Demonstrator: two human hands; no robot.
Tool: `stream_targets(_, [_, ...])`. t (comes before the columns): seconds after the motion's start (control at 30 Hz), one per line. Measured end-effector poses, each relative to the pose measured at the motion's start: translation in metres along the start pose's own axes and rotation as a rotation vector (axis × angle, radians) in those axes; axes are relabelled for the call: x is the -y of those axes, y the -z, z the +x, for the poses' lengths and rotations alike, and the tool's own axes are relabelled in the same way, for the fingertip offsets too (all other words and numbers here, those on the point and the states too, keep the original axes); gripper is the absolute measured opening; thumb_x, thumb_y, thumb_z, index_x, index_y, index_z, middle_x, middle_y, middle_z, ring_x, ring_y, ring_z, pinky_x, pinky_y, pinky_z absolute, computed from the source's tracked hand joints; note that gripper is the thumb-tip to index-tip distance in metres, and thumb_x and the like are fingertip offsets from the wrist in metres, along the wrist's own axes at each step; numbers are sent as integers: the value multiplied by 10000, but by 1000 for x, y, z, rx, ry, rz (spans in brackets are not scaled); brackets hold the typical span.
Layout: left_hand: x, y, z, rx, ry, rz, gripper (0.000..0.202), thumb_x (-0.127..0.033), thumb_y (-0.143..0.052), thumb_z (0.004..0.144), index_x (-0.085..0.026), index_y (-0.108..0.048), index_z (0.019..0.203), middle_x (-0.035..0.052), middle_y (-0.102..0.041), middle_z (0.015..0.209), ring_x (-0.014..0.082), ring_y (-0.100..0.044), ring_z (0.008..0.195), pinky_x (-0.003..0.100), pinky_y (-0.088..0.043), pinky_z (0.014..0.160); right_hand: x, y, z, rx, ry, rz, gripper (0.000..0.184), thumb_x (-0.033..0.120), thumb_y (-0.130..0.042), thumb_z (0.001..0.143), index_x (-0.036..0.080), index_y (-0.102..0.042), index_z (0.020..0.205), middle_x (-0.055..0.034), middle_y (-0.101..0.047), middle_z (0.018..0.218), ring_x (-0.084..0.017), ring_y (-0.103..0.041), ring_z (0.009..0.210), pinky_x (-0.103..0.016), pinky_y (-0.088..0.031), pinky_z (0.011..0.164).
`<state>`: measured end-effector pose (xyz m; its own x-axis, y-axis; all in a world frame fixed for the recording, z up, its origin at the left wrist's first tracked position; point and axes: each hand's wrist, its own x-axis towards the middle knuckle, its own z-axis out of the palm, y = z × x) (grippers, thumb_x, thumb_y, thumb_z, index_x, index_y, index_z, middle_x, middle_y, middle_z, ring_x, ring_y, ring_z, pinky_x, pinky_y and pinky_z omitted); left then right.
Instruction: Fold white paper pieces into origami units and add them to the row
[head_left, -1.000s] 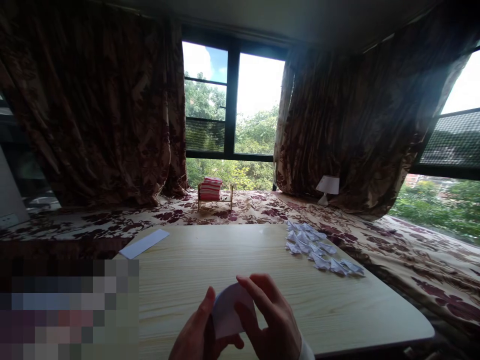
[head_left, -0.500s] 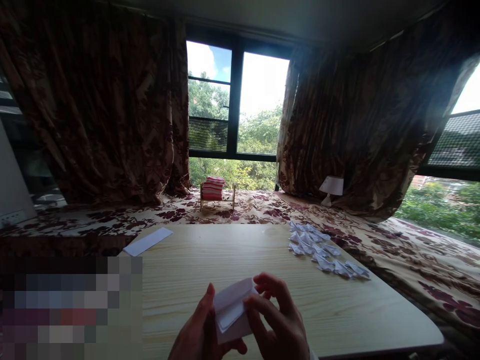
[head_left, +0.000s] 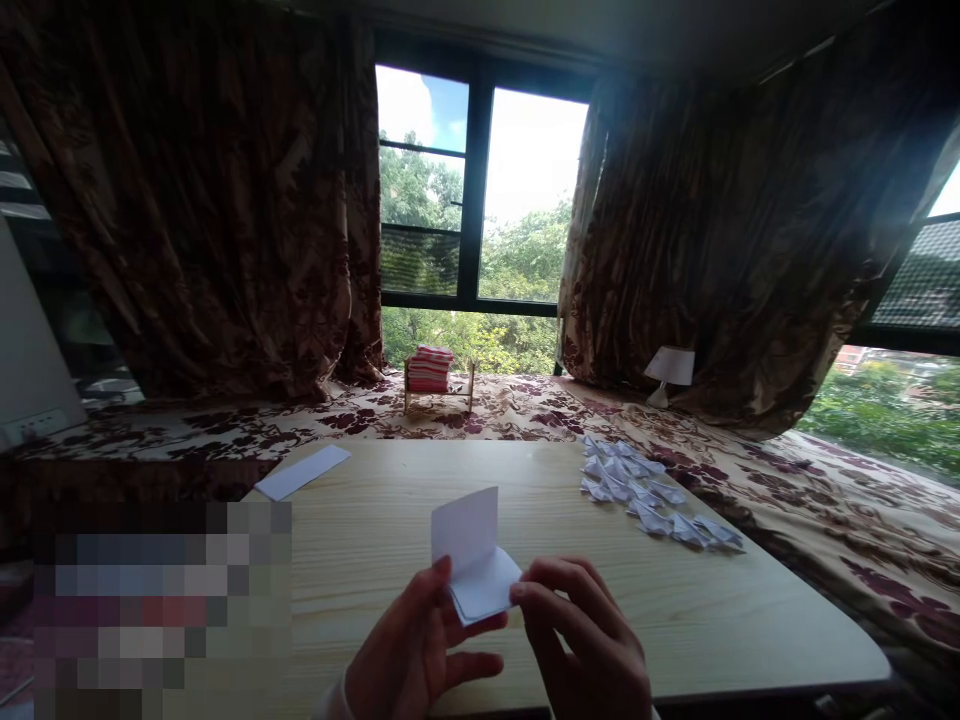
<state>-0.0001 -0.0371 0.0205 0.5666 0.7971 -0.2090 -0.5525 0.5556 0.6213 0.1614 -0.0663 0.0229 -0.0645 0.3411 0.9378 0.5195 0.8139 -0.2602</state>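
A small folded sheet of white paper (head_left: 466,535) is held between my two hands above the near part of the table. One of its panels stands upright and the other lies towards me, with a crease between them. My left hand (head_left: 420,630) grips the left edge, thumb on top and fingers beneath. My right hand (head_left: 581,625) pinches the right corner between thumb and forefinger. On the table's right side lie several folded white paper pieces (head_left: 652,495) in loose rows.
A white paper strip or stack (head_left: 304,472) lies at the far left of the wooden table (head_left: 390,470). Behind it, on flowered cloth, stand a small rack with folded red-striped cloths (head_left: 430,370) and a white lamp (head_left: 670,367). A pixelated patch hides the lower left.
The paper has opened out, with one panel now raised upright. My right hand has shifted to the paper's right corner. The view has tilted slightly.
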Motion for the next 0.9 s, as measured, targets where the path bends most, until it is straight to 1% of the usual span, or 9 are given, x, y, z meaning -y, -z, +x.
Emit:
stream_targets(0.07, [0,-5,2,-98,5,-25,246,-220,-518,803,-45,-631,935,171,-692,906,261,-644,797,390,-518,660,1,0,-1,27,4,20,330,-52,-513,745,184,-617,950,-65,-591,804,-169,-554,749,-281,-492,592])
stream_targets(0.17, [-3,-10,7,-291,-129,-80,161,-135,-490,814,-41,-619,826,144,-703,738,207,-646,626,358,-523,623,0,0,-5,92,29,26,335,-60,-494,745,175,-622,948,-75,-597,838,-164,-557,756,-272,-495,590])
stream_targets(0.27, [-6,-10,9,-336,-222,-76,144,-134,-504,816,-37,-610,831,130,-699,682,193,-640,581,338,-524,609,-4,-3,-11,99,36,-1,341,-60,-484,749,176,-624,951,-85,-596,886,-164,-554,774,-271,-495,592])
stream_targets(0.33, [-9,-9,7,-295,-244,-77,176,-149,-510,815,-30,-599,908,137,-706,730,212,-656,635,357,-527,658,-7,-5,-14,72,24,-38,338,-45,-481,758,195,-624,947,-81,-593,904,-164,-556,778,-276,-494,593])
stream_targets(0.43, [-12,-7,1,-180,-186,-115,307,-162,-485,814,-18,-545,1077,150,-708,828,262,-662,797,414,-500,779,-11,-8,-16,80,-9,-84,330,-31,-478,767,215,-616,939,-84,-589,945,-182,-553,833,-308,-497,633])
stream_targets(0.5, [-13,-5,-3,-119,-162,-132,370,-126,-474,787,-23,-518,1140,143,-707,866,275,-645,881,431,-471,837,-13,-9,-17,106,-40,-80,315,-22,-473,774,213,-603,939,-92,-585,969,-194,-548,866,-320,-498,643])
stream_targets(0.6, [-12,0,-5,-29,-209,-127,398,-76,-497,715,-56,-571,1106,116,-709,883,277,-622,936,427,-444,882,-14,-9,-17,108,-89,-47,280,-2,-462,789,209,-584,929,-87,-584,940,-189,-552,832,-322,-493,633])
stream_targets(0.77, [-9,6,-4,108,-232,-48,305,-51,-510,660,-72,-685,908,105,-711,847,281,-604,951,403,-427,898,-13,-9,-15,65,-125,-17,264,-9,-476,785,201,-573,913,-72,-577,896,-181,-549,810,-317,-481,646])
stream_targets(0.9, [-11,5,-6,190,-248,37,331,-75,-480,676,-64,-688,933,114,-703,905,273,-602,939,398,-406,914,-12,-8,-13,60,-132,-19,241,6,-477,790,200,-575,894,-65,-583,877,-180,-555,804,-313,-481,649])
